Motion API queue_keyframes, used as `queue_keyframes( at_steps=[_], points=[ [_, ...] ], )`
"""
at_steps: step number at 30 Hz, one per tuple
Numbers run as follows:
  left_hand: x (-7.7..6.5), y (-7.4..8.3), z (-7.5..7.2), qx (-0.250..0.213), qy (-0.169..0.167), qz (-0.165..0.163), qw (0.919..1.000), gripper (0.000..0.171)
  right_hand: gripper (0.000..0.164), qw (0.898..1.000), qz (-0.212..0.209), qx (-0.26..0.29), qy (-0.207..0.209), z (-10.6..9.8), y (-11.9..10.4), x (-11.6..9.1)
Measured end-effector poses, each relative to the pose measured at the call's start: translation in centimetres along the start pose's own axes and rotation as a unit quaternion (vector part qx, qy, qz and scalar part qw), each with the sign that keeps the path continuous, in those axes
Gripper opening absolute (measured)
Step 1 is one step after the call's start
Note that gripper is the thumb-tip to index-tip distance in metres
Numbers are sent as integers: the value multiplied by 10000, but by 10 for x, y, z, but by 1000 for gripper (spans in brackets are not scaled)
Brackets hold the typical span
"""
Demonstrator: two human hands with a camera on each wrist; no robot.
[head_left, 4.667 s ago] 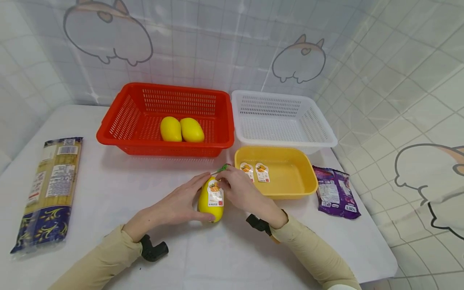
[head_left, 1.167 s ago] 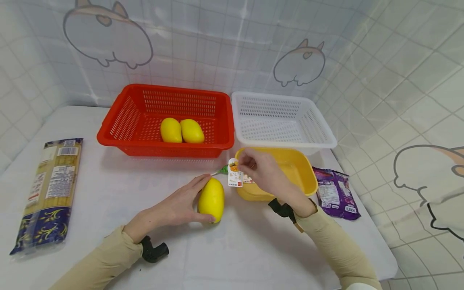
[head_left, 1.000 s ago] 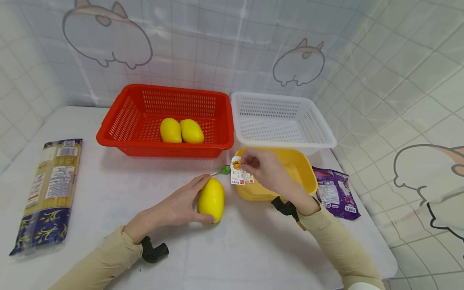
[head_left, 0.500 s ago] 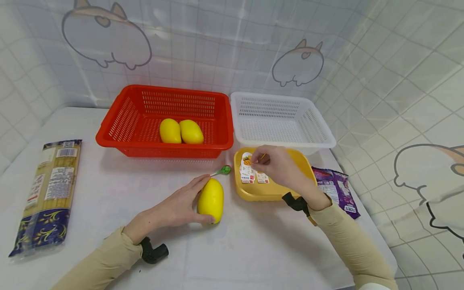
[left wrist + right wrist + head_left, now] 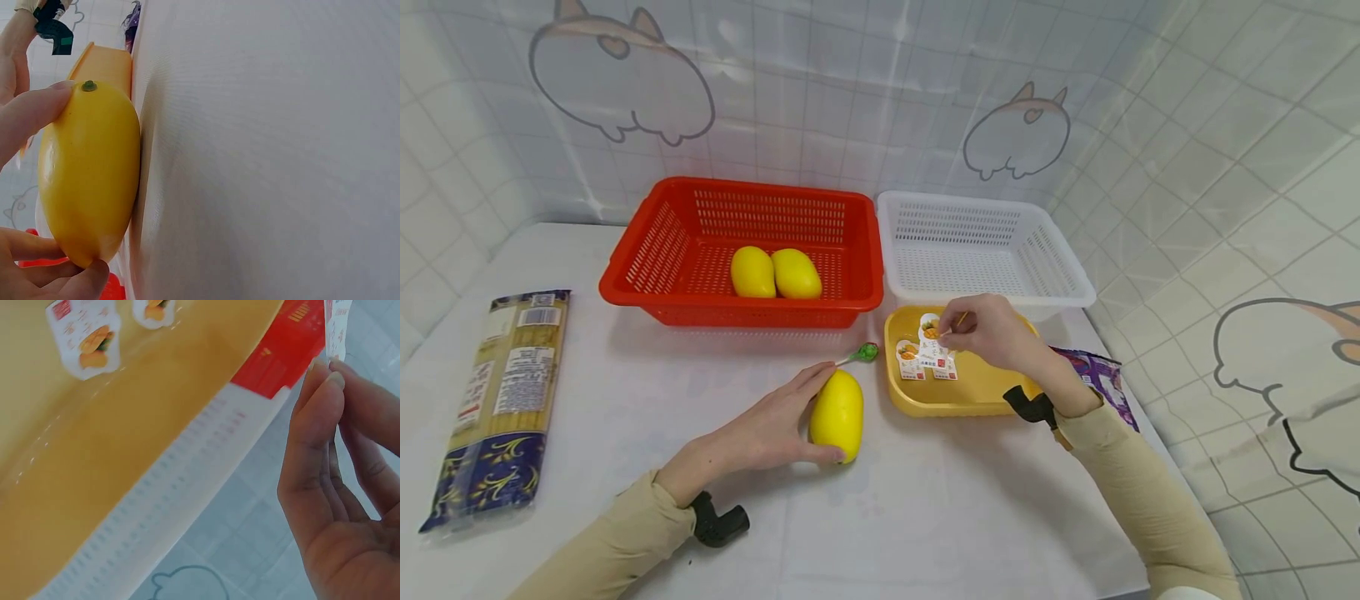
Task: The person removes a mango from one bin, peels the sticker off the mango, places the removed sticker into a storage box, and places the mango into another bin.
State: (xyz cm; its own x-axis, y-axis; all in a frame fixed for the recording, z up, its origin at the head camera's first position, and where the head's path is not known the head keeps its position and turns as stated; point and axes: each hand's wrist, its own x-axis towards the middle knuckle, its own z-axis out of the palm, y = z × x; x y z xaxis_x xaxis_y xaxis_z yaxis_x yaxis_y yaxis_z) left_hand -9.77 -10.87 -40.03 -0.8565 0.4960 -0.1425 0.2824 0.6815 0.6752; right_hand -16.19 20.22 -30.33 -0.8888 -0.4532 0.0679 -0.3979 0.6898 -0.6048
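Observation:
My left hand (image 5: 760, 433) holds a yellow mango (image 5: 838, 417) on the table, thumb at its stem end and fingertips at the other end, as the left wrist view shows. No label shows on the mango. My right hand (image 5: 992, 333) pinches a white label with a mango picture (image 5: 932, 343) between thumb and fingertips, above the yellow bin (image 5: 955, 408). In the right wrist view that label (image 5: 336, 331) stands edge-on at the fingertips. Two similar labels lie in the bin, the left one (image 5: 912, 362) partly beside the held label.
A green-wrapped lollipop (image 5: 867, 352) lies beside the mango. Behind stand a red basket (image 5: 760, 312) with two mangoes (image 5: 775, 272) and a white basket (image 5: 985, 200). A noodle pack (image 5: 505, 400) lies at left, a purple bag (image 5: 1105, 379) at right.
The label that lay on the mango came off in my right hand, which has carried it right, over the yellow bin. My left hand and the mango have stayed in place.

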Motion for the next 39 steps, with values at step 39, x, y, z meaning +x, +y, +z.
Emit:
queue_keyframes(
  at_steps=[39],
  points=[
    [-1, 2, 1, 42, 2, -108, 9999, 120, 11, 9871, 774, -879, -1093, -14, 57, 17]
  ],
)
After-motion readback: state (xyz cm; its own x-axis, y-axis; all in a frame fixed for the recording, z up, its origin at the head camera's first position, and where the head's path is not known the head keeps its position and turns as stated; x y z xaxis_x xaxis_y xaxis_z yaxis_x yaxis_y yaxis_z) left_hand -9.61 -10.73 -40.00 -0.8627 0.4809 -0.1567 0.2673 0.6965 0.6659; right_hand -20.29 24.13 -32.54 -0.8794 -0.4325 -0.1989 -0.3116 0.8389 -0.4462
